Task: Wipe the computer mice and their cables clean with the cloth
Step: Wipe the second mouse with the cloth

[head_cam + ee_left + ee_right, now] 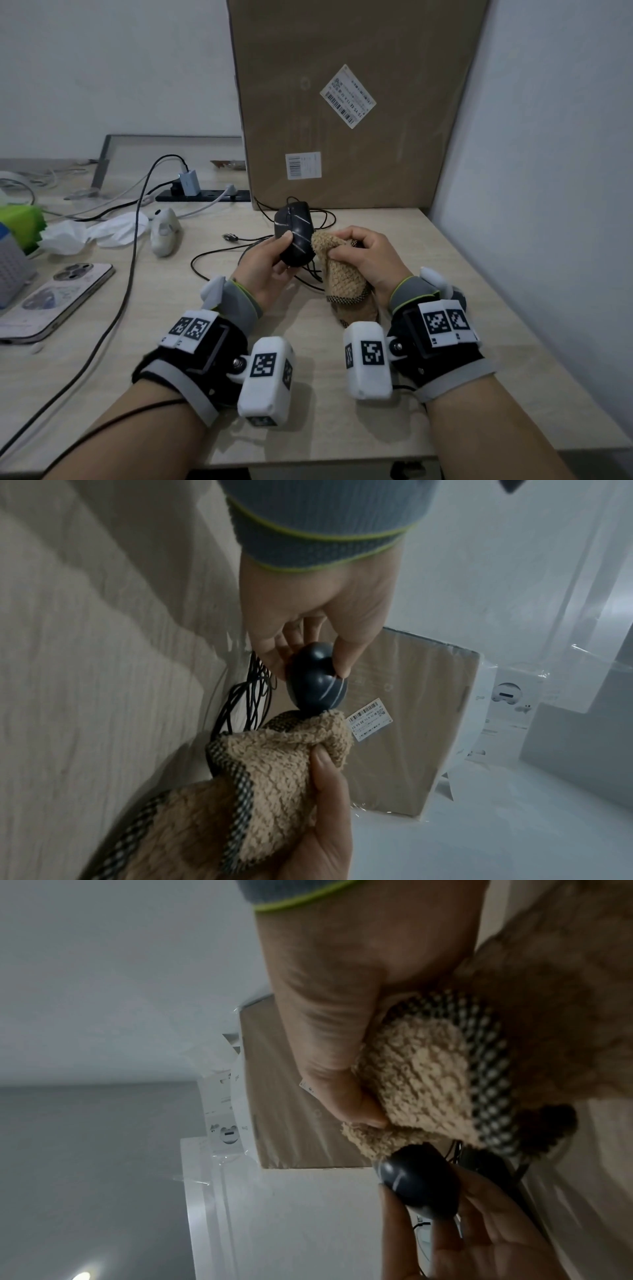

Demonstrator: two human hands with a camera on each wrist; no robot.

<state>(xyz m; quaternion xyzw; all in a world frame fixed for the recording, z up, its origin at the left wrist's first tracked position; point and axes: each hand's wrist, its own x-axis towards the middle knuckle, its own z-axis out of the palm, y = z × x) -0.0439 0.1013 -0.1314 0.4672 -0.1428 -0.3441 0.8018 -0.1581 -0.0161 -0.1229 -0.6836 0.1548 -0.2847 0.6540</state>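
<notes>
A black mouse [295,236] with pale streaks is lifted off the wooden table [445,274], gripped by my left hand [274,253], thumb on top. Its black cable [212,255] lies tangled on the table below, ending in a USB plug [231,237]. My right hand [363,253] grips a bunched tan fleece cloth [342,270], whose tip touches the mouse's right side. The left wrist view shows the mouse [316,680] pinched above the cloth [274,772]. In the right wrist view the cloth [421,1069] meets the mouse [418,1180].
A white mouse-shaped device [164,233] lies to the left, beside crumpled white tissue [102,229]. A phone [58,301] lies at the near left. A power strip [205,196] with cables sits behind. A big cardboard box [342,102] stands at the back; a wall closes the right.
</notes>
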